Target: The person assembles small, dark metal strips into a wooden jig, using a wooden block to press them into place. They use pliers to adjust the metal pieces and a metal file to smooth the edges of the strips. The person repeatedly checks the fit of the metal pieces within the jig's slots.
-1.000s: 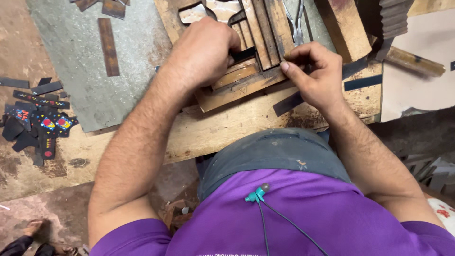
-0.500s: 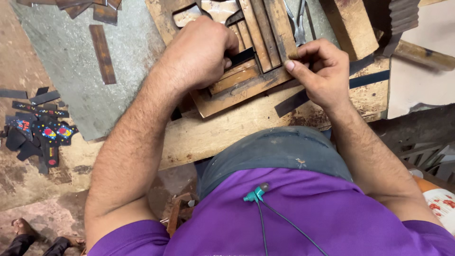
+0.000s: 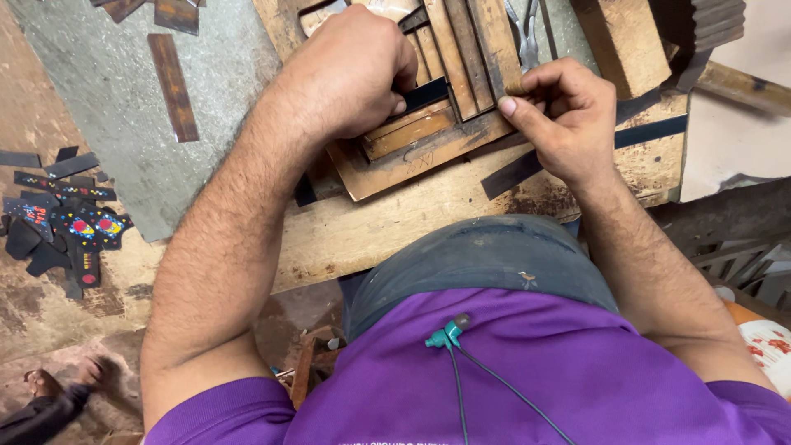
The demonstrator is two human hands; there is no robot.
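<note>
My left hand (image 3: 350, 74) is closed over a dark strip (image 3: 424, 95) that lies across a stack of brown wooden pieces (image 3: 412, 144) on a worn wooden workbench (image 3: 387, 222). My right hand (image 3: 564, 111) pinches the end of a brown slat (image 3: 494, 49) between thumb and fingers, just right of the stack. More upright slats (image 3: 449, 45) stand side by side beyond my left hand. A long dark strip (image 3: 511, 173) lies on the bench below my right hand.
A grey sheet (image 3: 107, 91) with brown strips (image 3: 173, 74) covers the floor at left. Black patterned scraps (image 3: 70, 222) lie further left. A wooden block (image 3: 622, 41) sits at the bench's far right. Metal pliers (image 3: 527, 33) rest behind the slats.
My hands have stayed on the stack; the view has shifted slightly, and my right hand's fingers have closed tighter on the slat's end.
</note>
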